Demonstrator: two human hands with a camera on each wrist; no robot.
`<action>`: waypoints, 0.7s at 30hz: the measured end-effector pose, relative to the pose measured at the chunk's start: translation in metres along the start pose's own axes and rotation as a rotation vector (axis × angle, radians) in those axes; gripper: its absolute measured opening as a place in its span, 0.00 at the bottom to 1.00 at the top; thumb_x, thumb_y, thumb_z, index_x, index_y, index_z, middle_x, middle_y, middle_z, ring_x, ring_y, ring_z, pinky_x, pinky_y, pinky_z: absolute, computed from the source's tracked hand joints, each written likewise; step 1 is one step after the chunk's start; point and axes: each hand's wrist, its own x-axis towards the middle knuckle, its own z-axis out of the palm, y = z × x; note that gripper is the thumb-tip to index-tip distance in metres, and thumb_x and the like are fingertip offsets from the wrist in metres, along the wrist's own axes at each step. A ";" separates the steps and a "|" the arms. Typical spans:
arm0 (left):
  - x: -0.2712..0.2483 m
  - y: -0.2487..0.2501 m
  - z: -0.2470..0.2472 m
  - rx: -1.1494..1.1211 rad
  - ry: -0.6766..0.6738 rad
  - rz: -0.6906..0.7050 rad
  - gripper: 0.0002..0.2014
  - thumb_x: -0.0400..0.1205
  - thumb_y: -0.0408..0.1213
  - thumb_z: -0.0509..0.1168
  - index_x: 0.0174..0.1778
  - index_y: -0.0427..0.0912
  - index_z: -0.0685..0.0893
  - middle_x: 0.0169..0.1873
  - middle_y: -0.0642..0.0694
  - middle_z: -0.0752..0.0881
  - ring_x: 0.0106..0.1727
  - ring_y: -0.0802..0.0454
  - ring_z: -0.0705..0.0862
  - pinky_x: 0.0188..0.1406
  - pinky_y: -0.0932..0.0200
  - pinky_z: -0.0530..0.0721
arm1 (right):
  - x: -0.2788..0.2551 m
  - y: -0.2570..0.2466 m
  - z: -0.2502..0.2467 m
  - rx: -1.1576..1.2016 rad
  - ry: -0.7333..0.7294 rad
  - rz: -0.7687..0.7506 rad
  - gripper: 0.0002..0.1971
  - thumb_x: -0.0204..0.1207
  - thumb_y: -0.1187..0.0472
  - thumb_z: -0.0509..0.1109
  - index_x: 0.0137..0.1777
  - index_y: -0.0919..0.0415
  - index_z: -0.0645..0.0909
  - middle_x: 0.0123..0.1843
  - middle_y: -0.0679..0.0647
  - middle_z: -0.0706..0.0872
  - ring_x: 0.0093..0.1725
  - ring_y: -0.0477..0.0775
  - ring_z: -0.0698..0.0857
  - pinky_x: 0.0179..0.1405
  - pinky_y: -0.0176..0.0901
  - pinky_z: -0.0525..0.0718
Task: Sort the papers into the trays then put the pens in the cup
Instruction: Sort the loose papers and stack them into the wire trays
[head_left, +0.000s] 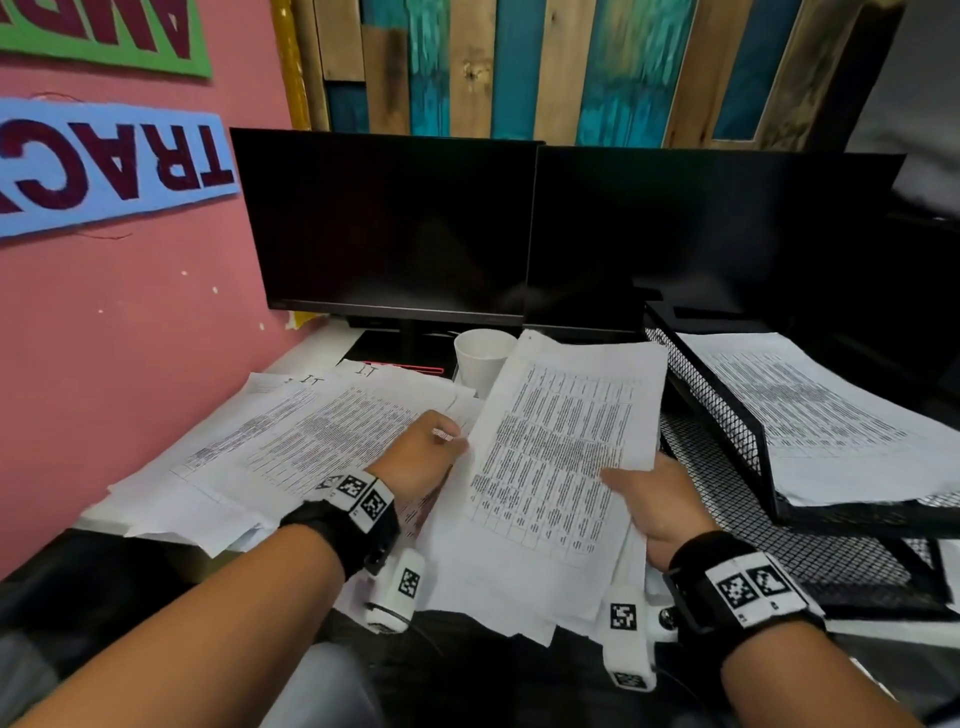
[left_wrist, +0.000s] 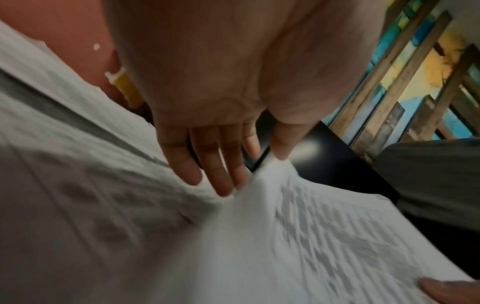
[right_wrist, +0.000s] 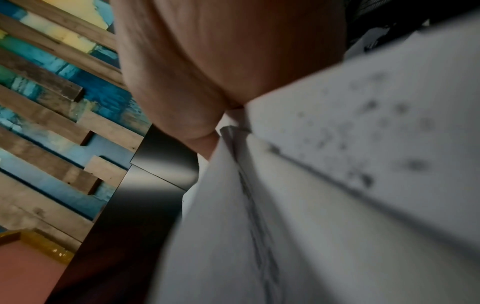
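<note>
My right hand (head_left: 649, 504) grips a stack of printed papers (head_left: 561, 441) by its lower right edge, thumb on top, and holds it tilted above the desk. In the right wrist view the papers (right_wrist: 337, 185) fill the frame below the palm. My left hand (head_left: 426, 457) is at the stack's left edge. Its fingers (left_wrist: 223, 164) are straight and touch the sheet (left_wrist: 324, 226) there. More papers (head_left: 291, 441) lie spread over the desk on the left. A white cup (head_left: 480, 353) stands behind the stack. No pen can be made out.
A black mesh tray rack (head_left: 727, 421) stands at the right, and its upper tray holds printed sheets (head_left: 821, 415). Two dark monitors (head_left: 395, 223) stand along the back of the desk. A pink wall (head_left: 130, 338) runs close along the left.
</note>
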 end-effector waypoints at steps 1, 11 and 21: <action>0.004 -0.005 -0.010 0.035 0.025 -0.025 0.09 0.88 0.40 0.66 0.62 0.43 0.78 0.47 0.45 0.87 0.31 0.53 0.80 0.27 0.63 0.74 | 0.002 -0.001 -0.004 0.014 0.008 0.001 0.15 0.83 0.74 0.71 0.64 0.59 0.88 0.58 0.60 0.94 0.56 0.66 0.93 0.63 0.70 0.89; 0.012 -0.052 -0.073 0.566 0.129 -0.326 0.44 0.74 0.40 0.80 0.85 0.52 0.67 0.72 0.43 0.82 0.62 0.42 0.86 0.60 0.49 0.88 | 0.009 -0.001 -0.005 0.068 0.002 0.005 0.13 0.81 0.75 0.72 0.57 0.59 0.90 0.56 0.62 0.95 0.57 0.69 0.93 0.64 0.74 0.88; 0.018 -0.057 -0.077 0.691 0.103 -0.298 0.45 0.75 0.39 0.76 0.88 0.51 0.63 0.67 0.46 0.85 0.57 0.46 0.86 0.52 0.53 0.86 | 0.014 0.002 0.000 0.111 -0.036 0.024 0.14 0.81 0.75 0.72 0.59 0.59 0.90 0.57 0.61 0.95 0.58 0.69 0.93 0.65 0.75 0.87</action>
